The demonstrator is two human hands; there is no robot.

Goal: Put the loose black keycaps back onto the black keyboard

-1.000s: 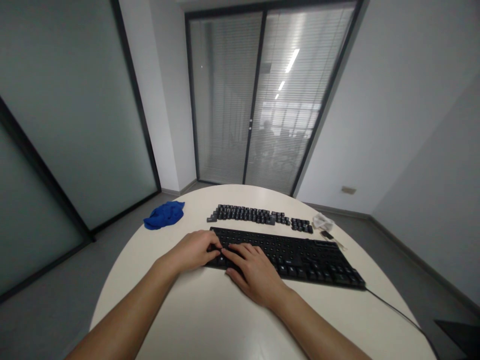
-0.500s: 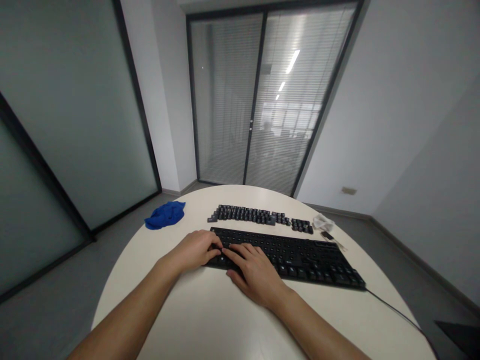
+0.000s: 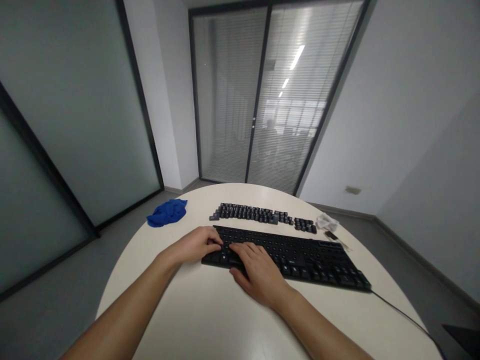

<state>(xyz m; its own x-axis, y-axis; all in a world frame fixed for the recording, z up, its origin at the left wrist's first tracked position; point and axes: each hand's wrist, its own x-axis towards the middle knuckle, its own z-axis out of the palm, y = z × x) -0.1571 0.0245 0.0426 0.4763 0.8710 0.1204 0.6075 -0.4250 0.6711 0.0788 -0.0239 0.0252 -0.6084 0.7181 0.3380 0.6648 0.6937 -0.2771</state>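
Note:
A black keyboard (image 3: 292, 250) lies in front of me, with many of its keycaps off and bare key posts showing. At its left end is my left hand (image 3: 198, 244), with fingers curled and thumb and index finger close together; anything between them is too small to make out. My right hand (image 3: 258, 272) rests over the lower left part of the keyboard, its fingers stretched forward across the keys and its thumb apart near the front edge. Beyond the keyboard, loose black keycaps (image 3: 249, 214) stand in rows.
A crumpled blue cloth (image 3: 167, 213) lies at the left of the round pale table (image 3: 191, 320). Behind the keyboard's right end are a whitish crumpled piece (image 3: 327, 222) and a small dark-headed item (image 3: 330, 235). The keyboard's cable (image 3: 401, 313) runs off to the right.
My right index finger has drawn back from my left fingertips, leaving a gap between the hands. My left hand has shifted slightly away. The view has turned a little.

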